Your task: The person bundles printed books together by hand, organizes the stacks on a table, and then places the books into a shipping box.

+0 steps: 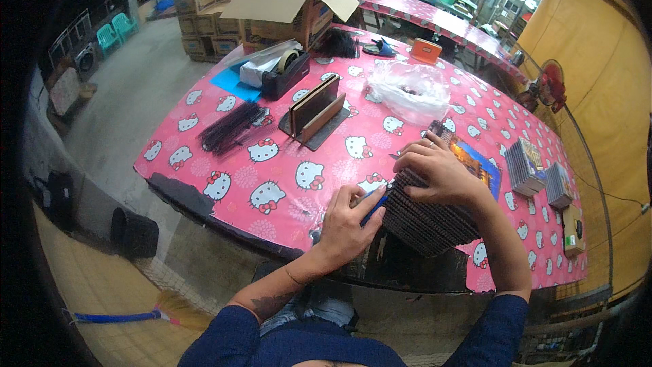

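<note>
Navy sleeves [224, 336] lie nearest, below the dark, ribbed wire-bound stack [435, 221] at the near edge of the pink-covered bench [282, 221]. At the stack's left side, the left hand [348, 224] has its fingers curled round a blue-handled tool [375, 207]. Bent fingers of the right hand [435, 170] lie over the stack's upper part; whether they pinch it I cannot tell. Beyond the stack sits a clear plastic bag [411, 92]; farther left, loose black wires [234, 126].
</note>
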`<state>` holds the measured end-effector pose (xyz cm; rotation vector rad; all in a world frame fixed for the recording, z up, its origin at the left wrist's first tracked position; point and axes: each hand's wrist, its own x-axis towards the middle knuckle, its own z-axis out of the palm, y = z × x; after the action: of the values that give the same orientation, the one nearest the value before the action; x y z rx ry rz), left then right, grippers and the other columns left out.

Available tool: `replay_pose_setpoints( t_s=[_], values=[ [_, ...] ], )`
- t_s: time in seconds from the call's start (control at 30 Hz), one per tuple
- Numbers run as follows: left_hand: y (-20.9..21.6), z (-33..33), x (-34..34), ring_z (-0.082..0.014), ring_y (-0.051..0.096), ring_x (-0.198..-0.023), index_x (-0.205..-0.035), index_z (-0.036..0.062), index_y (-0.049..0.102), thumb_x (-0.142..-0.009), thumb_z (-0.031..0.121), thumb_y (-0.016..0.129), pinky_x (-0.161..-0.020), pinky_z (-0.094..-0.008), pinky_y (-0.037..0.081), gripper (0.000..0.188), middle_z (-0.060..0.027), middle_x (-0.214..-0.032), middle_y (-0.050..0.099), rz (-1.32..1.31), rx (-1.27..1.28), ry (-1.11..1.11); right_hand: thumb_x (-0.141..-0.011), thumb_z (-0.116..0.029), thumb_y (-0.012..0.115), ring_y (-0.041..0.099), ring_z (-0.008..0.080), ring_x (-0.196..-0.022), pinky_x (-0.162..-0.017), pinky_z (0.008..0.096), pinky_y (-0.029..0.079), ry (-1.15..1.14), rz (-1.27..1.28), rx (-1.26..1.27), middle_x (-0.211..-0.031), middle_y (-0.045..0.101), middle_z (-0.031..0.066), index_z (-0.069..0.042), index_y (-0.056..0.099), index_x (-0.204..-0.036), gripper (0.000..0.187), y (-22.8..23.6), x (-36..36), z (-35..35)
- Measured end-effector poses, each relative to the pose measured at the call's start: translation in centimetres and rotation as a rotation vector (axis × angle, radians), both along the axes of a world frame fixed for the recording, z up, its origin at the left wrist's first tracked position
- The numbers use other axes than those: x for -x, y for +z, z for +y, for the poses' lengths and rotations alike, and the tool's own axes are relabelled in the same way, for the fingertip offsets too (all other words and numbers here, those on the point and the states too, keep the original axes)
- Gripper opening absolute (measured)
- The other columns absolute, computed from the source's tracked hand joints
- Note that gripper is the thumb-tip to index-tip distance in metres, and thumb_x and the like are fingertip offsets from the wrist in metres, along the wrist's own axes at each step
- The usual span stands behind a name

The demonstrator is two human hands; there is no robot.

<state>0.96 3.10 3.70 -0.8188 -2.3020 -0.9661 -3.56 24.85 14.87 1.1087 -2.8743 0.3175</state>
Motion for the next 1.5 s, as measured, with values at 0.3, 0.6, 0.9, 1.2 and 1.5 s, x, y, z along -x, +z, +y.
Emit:
replay_pose_setpoints(
  t_s=[0.3, 0.6, 0.9, 1.2, 1.5],
  values=[
    [-1.8, -0.1, -0.2, -0.0193, 0.061, -0.082, -0.122, 0.0038, 0.062, -0.093, 0.018, 0.059, -0.071, -0.0319, 0.05, 0.033, -0.0099, -0.095, 0.061, -0.647, -0.482, -0.239, -0.07, -0.032, 0.071, 0.054, 0.0266, -0.113, -0.111, 0.0523, 0.024, 0.026, -0.004, -0.014, -0.106, 0.06, 0.0053, -0.015, 0.061, -0.105, 0.04, -0.2, 0.5, -0.3],
    [-2.5, -0.3, -0.7, -0.0178, 0.063, -0.089, -0.121, 0.0028, 0.062, -0.094, 0.019, 0.058, -0.082, -0.0319, 0.05, 0.032, -0.0129, -0.1, 0.066, -0.682, -0.538, -0.263, -0.074, -0.034, 0.071, 0.052, 0.0258, -0.116, -0.11, 0.0516, 0.025, 0.06, -0.014, -0.097, -0.109, 0.06, 0.0063, -0.017, 0.061, -0.11, 0.04, 1.0, 0.0, -0.2],
    [-4.0, -1.0, -1.6, -0.0108, 0.062, -0.09, -0.118, -0.0007, 0.062, -0.094, 0.018, 0.057, -0.08, -0.0287, 0.05, 0.031, -0.0083, -0.099, 0.069, -0.721, -0.512, -0.265, -0.077, -0.038, 0.071, 0.057, 0.0227, -0.11, -0.106, 0.0531, 0.029, 0.028, -0.073, -0.383, -0.106, 0.066, 0.0048, -0.014, 0.065, -0.105, 0.037, 1.1, 0.8, -2.1],
    [-4.4, -1.9, -1.6, -0.0152, 0.063, -0.095, -0.119, 0.0002, 0.061, -0.094, 0.02, 0.057, -0.084, -0.0305, 0.049, 0.032, -0.0127, -0.103, 0.068, -0.825, -0.48, -0.252, -0.076, -0.038, 0.071, 0.06, 0.0236, -0.105, -0.101, 0.0468, 0.034, 0.02, -0.075, -0.397, -0.1, 0.067, 0.0048, -0.015, 0.066, -0.102, 0.035, 1.0, 1.1, -2.2],
    [-5.0, -1.9, -1.5, -0.0194, 0.063, -0.103, -0.124, 0.0006, 0.058, -0.095, 0.023, 0.057, -0.091, -0.0325, 0.048, 0.037, -0.0162, -0.11, 0.067, -0.86, -0.524, -0.259, -0.072, -0.036, 0.074, 0.06, 0.0242, -0.104, -0.097, 0.0439, 0.037, -0.009, -0.041, -0.436, -0.095, 0.067, 0.0048, -0.014, 0.066, -0.095, 0.033, 0.8, 0.8, -2.8]
  ],
)
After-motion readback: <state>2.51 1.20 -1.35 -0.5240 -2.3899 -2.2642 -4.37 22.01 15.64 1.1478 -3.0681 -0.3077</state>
